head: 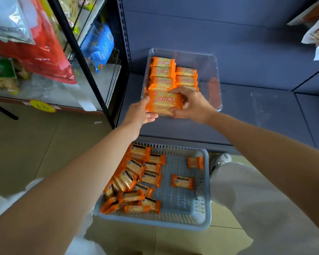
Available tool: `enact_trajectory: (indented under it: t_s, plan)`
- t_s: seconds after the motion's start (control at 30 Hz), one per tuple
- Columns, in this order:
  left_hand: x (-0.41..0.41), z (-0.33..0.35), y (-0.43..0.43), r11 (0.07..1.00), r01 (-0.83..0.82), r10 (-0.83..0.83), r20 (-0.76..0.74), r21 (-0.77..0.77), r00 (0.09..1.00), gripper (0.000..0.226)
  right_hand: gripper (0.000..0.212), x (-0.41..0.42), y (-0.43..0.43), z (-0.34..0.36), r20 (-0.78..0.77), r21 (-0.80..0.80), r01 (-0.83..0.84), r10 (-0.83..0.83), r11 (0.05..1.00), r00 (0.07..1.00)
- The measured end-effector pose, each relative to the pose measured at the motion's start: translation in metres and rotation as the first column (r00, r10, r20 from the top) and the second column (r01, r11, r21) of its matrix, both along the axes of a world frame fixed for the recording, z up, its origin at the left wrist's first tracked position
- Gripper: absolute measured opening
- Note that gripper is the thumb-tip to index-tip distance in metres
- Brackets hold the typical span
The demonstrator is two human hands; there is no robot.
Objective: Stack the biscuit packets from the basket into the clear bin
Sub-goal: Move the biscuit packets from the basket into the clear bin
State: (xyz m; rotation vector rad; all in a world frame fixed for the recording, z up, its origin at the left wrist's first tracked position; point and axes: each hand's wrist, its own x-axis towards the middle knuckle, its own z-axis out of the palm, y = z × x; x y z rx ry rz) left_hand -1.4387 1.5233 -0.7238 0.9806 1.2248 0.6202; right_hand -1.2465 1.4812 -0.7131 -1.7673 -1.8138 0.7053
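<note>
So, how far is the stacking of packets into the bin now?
Partly done. Two rows of packets lie in the bin. The left hand and right hand hold another stack at its near edge. Many loose packets are left in the basket.

My left hand and right hand gripped orange foil biscuit packets | at near edge of clear plastic bin | grey-blue slatted plastic basket held more

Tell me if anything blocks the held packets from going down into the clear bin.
Nothing visible does. The left hand and right hand hold the held packets over the near-left corner of the clear bin, its top open; stacked packets lie just beyond them. The spot directly underneath is hidden.
</note>
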Motion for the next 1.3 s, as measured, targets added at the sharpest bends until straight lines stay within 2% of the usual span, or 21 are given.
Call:
enact_trajectory:
  t_s: [0.03, 0.07, 0.13, 0.2, 0.3, 0.4, 0.53, 0.73, 0.87, 1.03, 1.17, 1.3]
  plan:
    - [0.002, -0.002, 0.011, 0.989, 0.053, -0.037, -0.115, 0.135, 0.993, 0.029, 0.057, 0.007, 0.012, 0.001, 0.005, 0.013, 0.033, -0.033, 0.999, 0.999]
    - [0.002, -0.007, 0.021, 0.939, 0.139, -0.056, -0.26, 0.314, 0.964, 0.028, 0.057, 0.015, 0.023, -0.001, 0.016, 0.024, 0.063, -0.063, 0.998, 0.998]
    - [-0.001, -0.022, 0.04, 0.742, 0.337, -0.026, -0.478, 0.579, 0.878, 0.03, 0.058, 0.03, 0.046, -0.008, 0.054, 0.031, 0.098, -0.1, 0.995, 0.994]
    - [-0.003, -0.039, 0.054, 0.612, 0.49, 0.004, -0.622, 0.621, 0.783, 0.037, 0.06, 0.043, 0.065, -0.021, 0.088, -0.011, 0.099, -0.098, 0.995, 0.991]
    - [-0.001, -0.067, 0.066, 0.528, 0.682, -0.054, -0.781, 0.506, 0.622, 0.056, 0.059, 0.053, 0.087, -0.048, 0.128, -0.092, 0.044, -0.032, 0.995, 0.991]
    - [-0.001, -0.088, 0.072, 0.468, 0.754, -0.093, -0.823, 0.46, 0.56, 0.061, 0.059, 0.052, 0.102, -0.071, 0.166, -0.162, 0.026, 0.002, 0.986, 0.986]
    - [-0.001, -0.104, 0.076, 0.425, 0.779, -0.067, -0.843, 0.461, 0.534, 0.067, 0.061, 0.047, 0.115, -0.09, 0.167, -0.154, -0.01, 0.036, 0.988, 0.985]
    - [0.0, -0.108, 0.073, 0.411, 0.769, -0.024, -0.838, 0.489, 0.546, 0.067, 0.062, 0.043, 0.113, -0.1, 0.2, -0.101, -0.029, 0.049, 0.994, 0.979]
    - [0.0, -0.106, 0.074, 0.405, 0.777, -0.028, -0.843, 0.481, 0.537, 0.064, 0.062, 0.042, 0.113, -0.097, 0.275, -0.092, 0.011, 0.014, 0.996, 0.961]
    - [-0.001, -0.098, 0.077, 0.402, 0.802, -0.055, -0.863, 0.441, 0.502, 0.053, 0.067, 0.042, 0.111, -0.081, 0.196, -0.177, 0.001, 0.035, 0.984, 0.98]
    - [0.001, -0.084, 0.074, 0.418, 0.806, -0.075, -0.869, 0.418, 0.49, 0.054, 0.055, 0.042, 0.102, -0.066, 0.152, -0.083, 0.001, 0.012, 0.997, 0.988]
    - [-0.004, -0.07, 0.06, 0.39, 0.781, 0.0, -0.849, 0.487, 0.529, 0.047, 0.026, 0.027, 0.085, -0.048, 0.074, 0.03, 0.035, -0.038, 0.999, 0.997]
